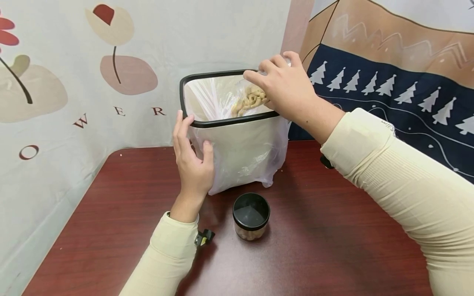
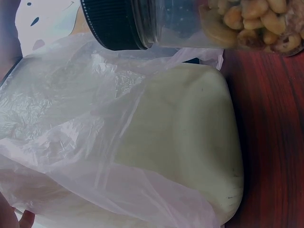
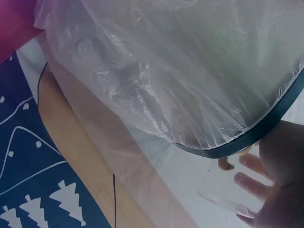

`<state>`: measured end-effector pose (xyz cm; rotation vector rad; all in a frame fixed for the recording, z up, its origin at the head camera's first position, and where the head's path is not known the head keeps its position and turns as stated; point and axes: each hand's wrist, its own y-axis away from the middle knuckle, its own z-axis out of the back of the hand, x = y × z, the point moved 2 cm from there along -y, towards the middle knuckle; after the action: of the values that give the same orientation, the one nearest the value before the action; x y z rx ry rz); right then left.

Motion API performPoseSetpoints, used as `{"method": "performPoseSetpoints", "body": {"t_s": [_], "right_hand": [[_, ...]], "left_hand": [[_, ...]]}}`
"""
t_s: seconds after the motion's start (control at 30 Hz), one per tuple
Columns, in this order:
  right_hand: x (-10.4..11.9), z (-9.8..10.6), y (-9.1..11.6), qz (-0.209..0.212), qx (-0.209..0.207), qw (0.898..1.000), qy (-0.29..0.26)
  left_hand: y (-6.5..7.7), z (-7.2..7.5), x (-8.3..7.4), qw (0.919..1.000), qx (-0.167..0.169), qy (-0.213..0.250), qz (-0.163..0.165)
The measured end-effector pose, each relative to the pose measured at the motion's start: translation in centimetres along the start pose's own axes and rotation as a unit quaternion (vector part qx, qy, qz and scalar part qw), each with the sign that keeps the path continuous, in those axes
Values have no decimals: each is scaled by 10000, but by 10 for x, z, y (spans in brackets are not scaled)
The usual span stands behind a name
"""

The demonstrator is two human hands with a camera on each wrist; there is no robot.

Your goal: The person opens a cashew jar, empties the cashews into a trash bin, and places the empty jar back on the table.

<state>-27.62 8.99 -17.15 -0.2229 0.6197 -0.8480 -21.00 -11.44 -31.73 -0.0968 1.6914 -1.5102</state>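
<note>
A pale waste bin [image 1: 240,154] with a black rim stands at the back of the table, lined with a thin translucent bag [image 2: 90,95]. My left hand [image 1: 194,160] rests against its left side, fingers straight near the rim and thumb on the front. Over the right part of the opening, my right hand [image 1: 286,84] grips clear plastic packaging [image 1: 242,86] with tan, curled pieces [image 1: 252,100] in or behind it. Whether it is a bag or a tub I cannot tell. The right wrist view shows the right fingers [image 3: 254,183] beyond the rim, around clear plastic.
In front of the bin stands a jar [image 1: 251,216] with a black lid; nuts [image 2: 261,23] show through its clear wall. The dark red table [image 1: 333,246] extends on both sides. Printed cloths [image 1: 222,33] hang close behind the bin.
</note>
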Motion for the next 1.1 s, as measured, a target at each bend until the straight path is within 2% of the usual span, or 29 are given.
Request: {"method": "performPoseSetpoints", "body": {"t_s": [1.1], "right_hand": [[1,1,0,132,-93,9997,158]], "left_hand": [[-1,0,0,10000,7,9,-23]]}}
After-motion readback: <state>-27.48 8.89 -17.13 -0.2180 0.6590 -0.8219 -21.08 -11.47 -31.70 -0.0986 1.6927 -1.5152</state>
